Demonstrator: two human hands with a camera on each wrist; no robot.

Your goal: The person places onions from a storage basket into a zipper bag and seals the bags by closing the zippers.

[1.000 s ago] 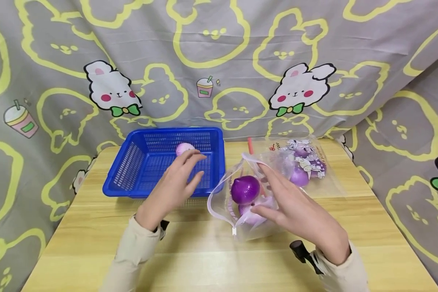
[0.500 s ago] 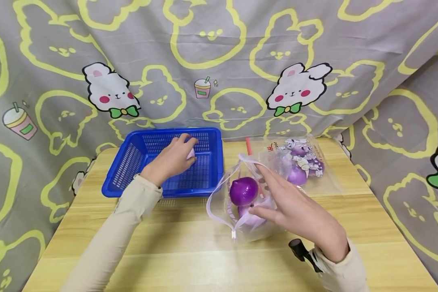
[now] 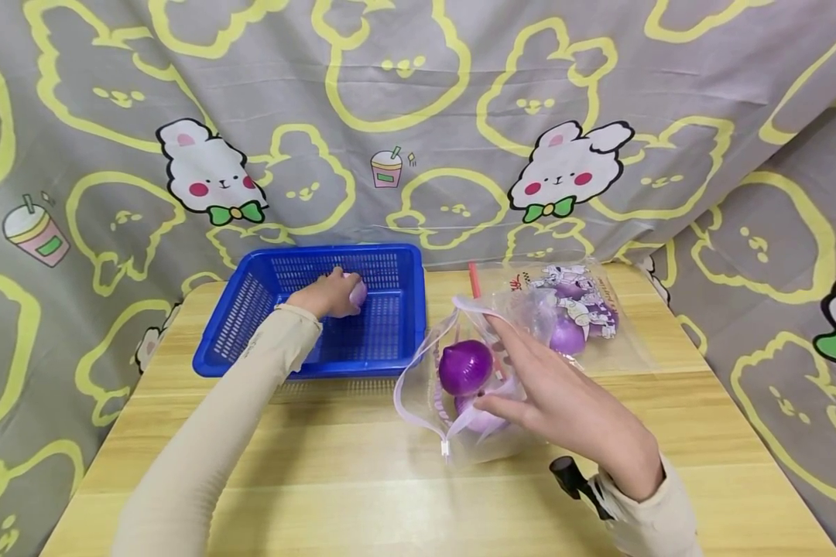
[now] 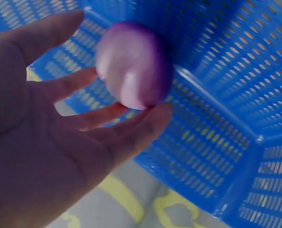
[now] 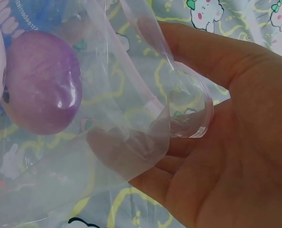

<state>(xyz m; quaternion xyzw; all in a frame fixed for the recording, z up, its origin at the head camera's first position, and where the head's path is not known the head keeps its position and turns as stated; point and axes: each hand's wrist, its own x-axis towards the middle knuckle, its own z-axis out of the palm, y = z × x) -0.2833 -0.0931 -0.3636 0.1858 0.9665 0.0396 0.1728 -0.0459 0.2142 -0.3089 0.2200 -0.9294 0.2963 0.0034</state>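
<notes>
My left hand (image 3: pixel 326 295) reaches into the blue plastic basket (image 3: pixel 418 325), beside a pale purple onion (image 3: pixel 358 293). In the left wrist view the fingertips touch the underside of the onion (image 4: pixel 131 66), and the thumb stands apart from it. My right hand (image 3: pixel 564 391) is at the mouth of a clear zip bag (image 3: pixel 421 387). Its thumb and fingers are spread and hold the mouth wide, partly behind the film in the right wrist view. Inside the bag lie a dark purple onion (image 3: pixel 466 367) and a paler onion (image 3: pixel 484 418) under it.
Behind the right hand, a second clear bag (image 3: pixel 630 352) with a red zip strip (image 3: pixel 474 280) lies flat, with purple onions (image 3: pixel 568 336) in it. All stand on a wooden table (image 3: pixel 390 495), backed by a patterned curtain (image 3: pixel 446 93).
The left hand has moved from above the basket's front down into it, to the onion, which has shifted slightly. The right hand has stayed at the bag's mouth.
</notes>
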